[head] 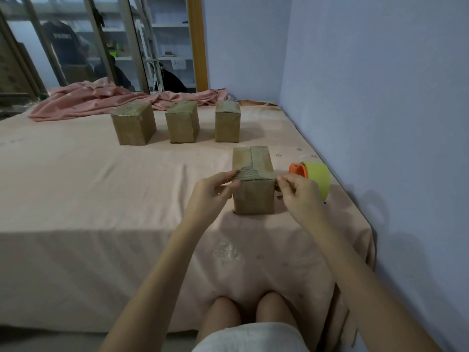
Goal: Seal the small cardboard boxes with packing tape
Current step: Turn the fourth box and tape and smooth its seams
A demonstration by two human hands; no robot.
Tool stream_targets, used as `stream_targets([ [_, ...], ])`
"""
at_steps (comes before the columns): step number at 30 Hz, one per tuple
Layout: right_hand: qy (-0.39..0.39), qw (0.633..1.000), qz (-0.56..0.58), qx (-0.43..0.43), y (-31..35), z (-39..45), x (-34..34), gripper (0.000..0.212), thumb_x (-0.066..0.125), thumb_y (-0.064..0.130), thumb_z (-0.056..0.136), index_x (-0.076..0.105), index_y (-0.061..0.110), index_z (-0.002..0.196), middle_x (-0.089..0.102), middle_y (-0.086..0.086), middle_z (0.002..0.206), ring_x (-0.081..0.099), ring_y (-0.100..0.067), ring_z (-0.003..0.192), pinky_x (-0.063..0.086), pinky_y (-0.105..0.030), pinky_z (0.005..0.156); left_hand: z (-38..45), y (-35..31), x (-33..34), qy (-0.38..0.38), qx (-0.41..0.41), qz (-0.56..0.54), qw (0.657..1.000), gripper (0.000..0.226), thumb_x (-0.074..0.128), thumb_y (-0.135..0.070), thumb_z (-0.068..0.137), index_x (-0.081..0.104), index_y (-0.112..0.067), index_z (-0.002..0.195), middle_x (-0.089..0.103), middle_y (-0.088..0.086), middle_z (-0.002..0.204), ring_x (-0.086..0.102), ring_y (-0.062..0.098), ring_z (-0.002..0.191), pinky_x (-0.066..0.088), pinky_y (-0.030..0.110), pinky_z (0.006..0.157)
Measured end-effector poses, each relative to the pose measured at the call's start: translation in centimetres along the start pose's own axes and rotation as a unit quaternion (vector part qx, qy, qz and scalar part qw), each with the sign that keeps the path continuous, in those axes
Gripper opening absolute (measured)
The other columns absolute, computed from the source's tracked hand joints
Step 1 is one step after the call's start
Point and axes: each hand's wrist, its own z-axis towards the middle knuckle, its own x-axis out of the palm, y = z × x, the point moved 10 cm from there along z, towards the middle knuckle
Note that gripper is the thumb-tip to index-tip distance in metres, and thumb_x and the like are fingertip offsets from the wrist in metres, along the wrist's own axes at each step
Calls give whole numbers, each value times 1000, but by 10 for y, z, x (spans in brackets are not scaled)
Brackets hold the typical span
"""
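Head view: the near box (253, 179) stands on the bed (101, 199) by the wall, its long axis and top seam running away from the person. The left hand (213, 191) pinches its left top edge; the right hand (297, 193) has curled fingers at the right edge, grip unclear, and partly hides the tape roll (316, 177). Three boxes (181, 125) stand farther back

Four cardboard boxes (253, 179), one tape dispenser (313, 176), one pink blanket (101, 100), two hands (213, 191)
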Motion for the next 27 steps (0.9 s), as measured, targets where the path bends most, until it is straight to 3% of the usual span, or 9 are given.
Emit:
stream_targets([
  [2, 33, 999, -15, -4, 5, -5, 9, 26, 48, 35, 94, 59, 22, 75, 57, 10, 61, 56, -1, 59, 39, -10, 54, -3, -3, -1, -10, 10, 22, 1000, 47, 80, -29, 73, 65, -23, 117, 65, -31, 93, 66, -3, 88, 54, 15, 76],
  [4, 19, 1000, -10, 10, 6, -5, 10, 27, 53, 43, 90, 62, 19, 79, 62, 10, 68, 59, 1, 63, 43, -10, 57, -3, -6, -2, -35, 19, 35, 999, 42, 80, -25, 73, 66, -23, 113, 66, -25, 96, 68, 1, 88, 55, 19, 77],
  [7, -15, 999, -36, 14, 5, -2, 3, 31, 55, 35, 91, 63, 6, 82, 60, 0, 63, 53, -10, 55, 39, -18, 53, -3, -5, 2, -27, -3, -15, 1000, 33, 69, -14, 85, 65, -18, 118, 69, -7, 104, 67, 7, 90, 56, 35, 83],
  [10, 8, 999, -43, 16, 3, -2, 6, 31, 45, 30, 97, 64, 6, 88, 60, -3, 65, 55, -13, 59, 43, -27, 57, -7, -2, 5, 4, -15, -33, 999, 38, 58, -23, 93, 51, -32, 129, 65, -4, 118, 63, 4, 98, 56, 27, 81],
  [12, 12, 999, -2, 44, -2, -4, 6, 33, 37, 28, 100, 66, 11, 101, 64, 1, 77, 58, -8, 72, 49, -29, 67, -16, 7, 7, -23, -59, -39, 997, 70, 68, -37, 84, 31, -30, 144, 55, -8, 123, 57, 4, 106, 52, 19, 80],
  [14, 8, 998, 11, 62, -4, -2, 7, 34, 34, 27, 101, 65, 13, 103, 65, 2, 84, 58, -5, 77, 51, -29, 72, -29, 15, 14, -77, -114, -10, 990, 109, 79, -51, 65, 14, -26, 149, 43, -3, 132, 48, 11, 118, 49, 28, 91],
  [17, 20, 997, -22, 73, -1, 2, 13, 26, 38, 19, 99, 61, 11, 107, 61, 2, 90, 57, -11, 83, 46, -26, 72, -37, 7, 38, -121, -131, 81, 981, 129, 82, -58, 52, 7, -17, 149, 34, 5, 137, 41, 20, 126, 47, 41, 96],
  [22, -12, 985, -171, 31, 15, 5, 0, 22, 46, 12, 91, 59, 9, 108, 63, -6, 103, 57, -23, 91, 44, -32, 73, -35, -5, 52, -202, -146, 125, 960, 103, 81, -53, 55, 32, -6, 133, 42, 9, 123, 49, 29, 112, 49, 44, 84],
  [27, -112, 955, -274, -18, 29, 16, -45, 22, 53, 10, 84, 60, 11, 105, 61, -6, 105, 55, -24, 96, 35, -28, 68, -17, -14, 51, -202, -131, 160, 957, 86, 80, -46, 58, 35, -10, 123, 42, 6, 119, 51, 26, 107, 50, 38, 80],
])
